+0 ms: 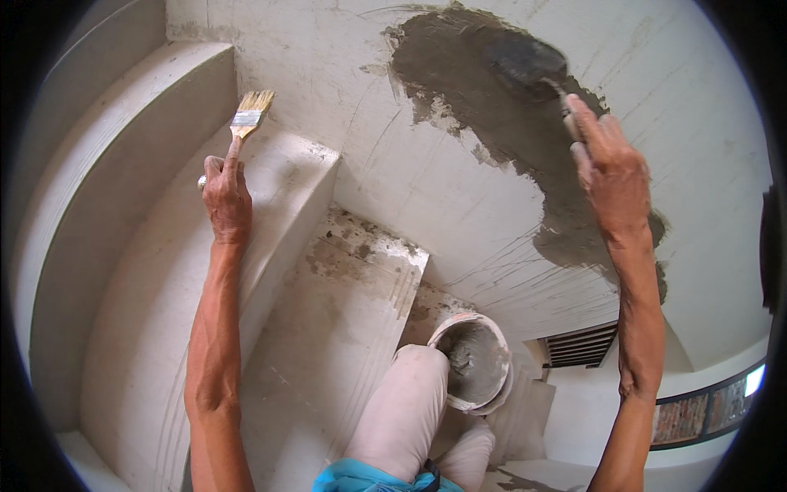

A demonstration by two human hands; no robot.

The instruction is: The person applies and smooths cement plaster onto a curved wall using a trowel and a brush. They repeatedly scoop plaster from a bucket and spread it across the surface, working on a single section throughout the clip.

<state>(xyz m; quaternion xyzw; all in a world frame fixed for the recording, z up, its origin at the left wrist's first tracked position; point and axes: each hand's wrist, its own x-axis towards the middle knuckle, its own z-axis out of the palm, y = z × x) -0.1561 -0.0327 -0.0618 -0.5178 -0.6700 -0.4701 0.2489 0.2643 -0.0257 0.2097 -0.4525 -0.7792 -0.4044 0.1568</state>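
Observation:
My left hand (225, 197) is closed round the wooden handle of a flat paintbrush (248, 115) with pale bristles and a metal band, held upright over a concrete stair. My right hand (608, 168) grips a trowel (525, 66), its dark blade against a patch of wet grey mortar (529, 152) on the off-white wall (344, 98). The patch is uneven, with ragged edges. Below sits a white bucket (479, 361) with grey mortar inside, just beside my bent knee.
Concrete steps (303, 344) rise on the left, with a curved riser edge (98, 148) at far left. A dark slatted opening (578, 344) lies beyond the bucket, and a long curved window (689, 414) is at lower right.

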